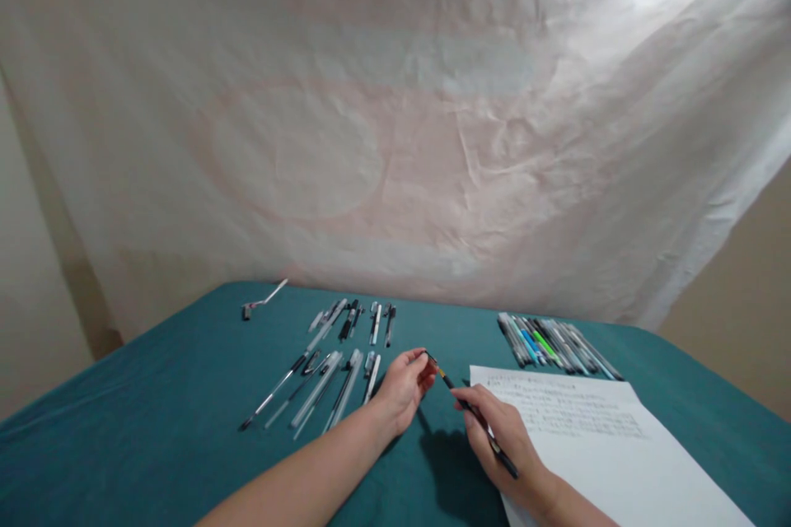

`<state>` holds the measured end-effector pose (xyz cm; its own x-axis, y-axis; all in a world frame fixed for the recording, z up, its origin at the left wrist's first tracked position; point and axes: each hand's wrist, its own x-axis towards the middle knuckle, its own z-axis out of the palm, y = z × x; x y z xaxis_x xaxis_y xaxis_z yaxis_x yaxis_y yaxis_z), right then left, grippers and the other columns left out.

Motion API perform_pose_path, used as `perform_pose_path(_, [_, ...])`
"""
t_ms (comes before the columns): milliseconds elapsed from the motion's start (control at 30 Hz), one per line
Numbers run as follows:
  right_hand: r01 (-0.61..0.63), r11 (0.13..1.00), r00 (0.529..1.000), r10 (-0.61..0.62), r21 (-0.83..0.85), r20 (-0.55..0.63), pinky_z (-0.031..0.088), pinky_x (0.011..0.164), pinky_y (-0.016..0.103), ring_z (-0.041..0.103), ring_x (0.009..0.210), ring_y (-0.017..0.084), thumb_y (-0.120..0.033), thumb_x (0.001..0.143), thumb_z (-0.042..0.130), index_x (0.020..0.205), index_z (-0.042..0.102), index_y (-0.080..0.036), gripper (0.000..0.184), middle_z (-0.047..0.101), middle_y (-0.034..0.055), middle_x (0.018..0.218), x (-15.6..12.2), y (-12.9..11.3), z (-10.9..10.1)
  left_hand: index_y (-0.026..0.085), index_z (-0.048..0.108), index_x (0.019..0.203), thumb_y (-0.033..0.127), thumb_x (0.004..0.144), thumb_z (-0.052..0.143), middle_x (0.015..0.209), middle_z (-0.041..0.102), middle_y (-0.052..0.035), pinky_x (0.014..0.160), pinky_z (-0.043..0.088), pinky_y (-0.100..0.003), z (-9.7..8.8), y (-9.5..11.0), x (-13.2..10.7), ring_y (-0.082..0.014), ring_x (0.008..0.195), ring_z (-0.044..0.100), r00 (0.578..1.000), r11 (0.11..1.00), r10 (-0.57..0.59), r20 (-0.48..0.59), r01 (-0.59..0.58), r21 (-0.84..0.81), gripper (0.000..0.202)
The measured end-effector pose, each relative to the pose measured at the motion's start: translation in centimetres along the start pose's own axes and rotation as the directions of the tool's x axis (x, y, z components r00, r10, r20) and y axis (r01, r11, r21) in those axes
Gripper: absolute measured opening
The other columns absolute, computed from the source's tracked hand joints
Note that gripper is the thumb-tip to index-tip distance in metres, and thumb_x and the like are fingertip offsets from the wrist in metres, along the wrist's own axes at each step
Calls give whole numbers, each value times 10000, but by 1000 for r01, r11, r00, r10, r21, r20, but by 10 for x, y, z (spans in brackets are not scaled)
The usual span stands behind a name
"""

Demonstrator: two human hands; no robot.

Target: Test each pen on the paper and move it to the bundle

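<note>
My right hand (503, 436) is closed around a black pen (470, 409) with a gold-orange band towards its far end. The pen slants up and to the left, its rear end sticking out below my palm. At its upper end, the thumb and fingers of my left hand (404, 387) pinch the small dark tip piece; whether that is a separate part I cannot tell. Both hands are above the green cloth, left of a sheet of handwritten paper (593, 445). Close to my left wrist lie several clear pen barrels (316, 389) and a white pen (372, 379).
A row of pens (556, 343), one bright green and some blue, lies at the back right. More pens and parts, including a black pen (349, 319), lie at the back left. A bent thin piece (265, 299) is far left. A pale sheet (395, 140) hangs behind the table.
</note>
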<state>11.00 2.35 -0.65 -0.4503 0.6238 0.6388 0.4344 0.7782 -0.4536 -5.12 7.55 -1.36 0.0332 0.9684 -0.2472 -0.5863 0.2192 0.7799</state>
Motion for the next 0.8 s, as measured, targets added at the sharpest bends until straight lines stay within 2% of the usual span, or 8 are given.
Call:
perform_pose_path(200, [-50, 999, 999, 50, -3, 17, 461, 637, 253, 586, 705, 151, -137, 830, 404, 1099, 486, -209, 291, 602, 53, 828, -1, 1, 2, 148, 513, 879, 143, 817, 552, 725, 609, -30, 613, 455, -197, -1, -1, -2, -91, 620, 595, 999, 999, 27, 32, -28, 28, 73])
perform_pose_path(467, [-121, 992, 991, 123, -29, 55, 447, 657, 253, 578, 741, 151, -139, 846, 376, 1072, 471, -223, 259, 579, 40, 858, 0, 3, 4, 137, 533, 926, 265, 698, 697, 736, 623, -33, 689, 458, -281, 1, -6, -9, -135, 670, 601, 986, 984, 104, 129, -121, 132, 309])
perform_pose_path(667, [-93, 994, 987, 100, -58, 127, 430, 658, 256, 560, 731, 142, -134, 861, 323, 1045, 489, -236, 268, 524, 40, 894, 0, 0, 3, 134, 524, 938, 314, 666, 713, 738, 613, -23, 694, 456, -293, 0, -5, -12, -132, 656, 592, 976, 974, 120, 182, -151, 168, 377])
perform_pose_path(800, [-73, 991, 988, 87, -109, 127, 414, 615, 252, 537, 664, 138, -133, 853, 329, 1027, 500, -233, 264, 505, 30, 852, 0, 1, 3, 137, 526, 940, 326, 661, 715, 744, 604, -13, 685, 453, -281, 0, -4, -14, -125, 658, 586, 975, 970, 121, 187, -157, 186, 386])
